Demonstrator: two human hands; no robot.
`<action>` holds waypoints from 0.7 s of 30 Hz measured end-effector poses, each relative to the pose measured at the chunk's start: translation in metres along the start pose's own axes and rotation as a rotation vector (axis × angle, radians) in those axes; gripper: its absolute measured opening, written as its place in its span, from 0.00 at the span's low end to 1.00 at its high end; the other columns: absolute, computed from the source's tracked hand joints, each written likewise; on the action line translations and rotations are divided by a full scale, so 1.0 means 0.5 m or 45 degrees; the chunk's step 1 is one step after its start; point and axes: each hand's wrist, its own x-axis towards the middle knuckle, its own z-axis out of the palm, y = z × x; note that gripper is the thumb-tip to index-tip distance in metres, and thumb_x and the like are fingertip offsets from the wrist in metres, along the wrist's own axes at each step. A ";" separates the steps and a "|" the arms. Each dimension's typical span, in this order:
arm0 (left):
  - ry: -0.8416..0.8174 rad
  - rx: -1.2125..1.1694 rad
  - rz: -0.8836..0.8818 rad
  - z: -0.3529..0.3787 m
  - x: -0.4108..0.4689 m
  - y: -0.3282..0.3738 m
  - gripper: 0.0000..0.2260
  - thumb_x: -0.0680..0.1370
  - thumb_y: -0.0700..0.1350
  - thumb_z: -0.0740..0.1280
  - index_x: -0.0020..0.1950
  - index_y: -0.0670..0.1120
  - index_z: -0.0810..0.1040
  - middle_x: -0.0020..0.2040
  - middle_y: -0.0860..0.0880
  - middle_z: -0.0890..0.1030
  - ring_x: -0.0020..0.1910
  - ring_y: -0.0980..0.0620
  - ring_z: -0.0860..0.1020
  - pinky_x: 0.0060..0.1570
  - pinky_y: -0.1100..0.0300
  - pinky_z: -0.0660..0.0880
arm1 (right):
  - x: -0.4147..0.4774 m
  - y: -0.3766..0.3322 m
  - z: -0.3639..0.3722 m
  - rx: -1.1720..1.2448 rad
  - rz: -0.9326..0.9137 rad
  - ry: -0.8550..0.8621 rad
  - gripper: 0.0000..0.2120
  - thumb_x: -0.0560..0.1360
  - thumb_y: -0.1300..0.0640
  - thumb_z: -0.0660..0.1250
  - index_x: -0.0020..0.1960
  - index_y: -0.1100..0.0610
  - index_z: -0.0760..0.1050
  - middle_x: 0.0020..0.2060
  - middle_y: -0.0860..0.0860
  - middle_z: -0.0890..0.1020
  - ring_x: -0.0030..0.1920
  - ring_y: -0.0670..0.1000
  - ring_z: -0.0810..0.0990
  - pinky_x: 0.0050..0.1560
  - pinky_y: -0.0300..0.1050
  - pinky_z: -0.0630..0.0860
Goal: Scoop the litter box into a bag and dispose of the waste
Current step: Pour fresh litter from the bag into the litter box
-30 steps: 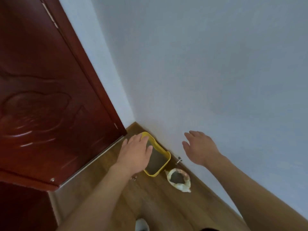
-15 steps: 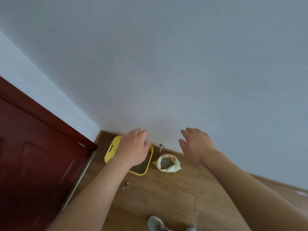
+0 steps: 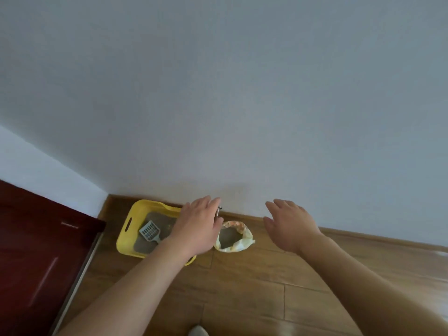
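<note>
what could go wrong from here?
1. The bag sits open and slumped on the floor, apart from the tray; scooped litter may spill between them.
2. The scoop lies in the litter, and both the left hand and right hand are empty, so nothing steadies the bag.

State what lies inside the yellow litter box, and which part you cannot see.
Inside the yellow litter box lies grey litter with a grey slotted scoop resting on it. The left hand and forearm cover the box's right part, so its contents there are hidden.
</note>
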 end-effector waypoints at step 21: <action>-0.099 0.061 0.288 1.028 0.414 -0.259 0.27 0.83 0.56 0.53 0.79 0.52 0.50 0.80 0.52 0.49 0.79 0.50 0.49 0.76 0.51 0.51 | 0.501 0.208 0.995 -0.137 -0.235 0.031 0.27 0.81 0.41 0.54 0.78 0.45 0.53 0.79 0.52 0.55 0.77 0.55 0.59 0.73 0.51 0.62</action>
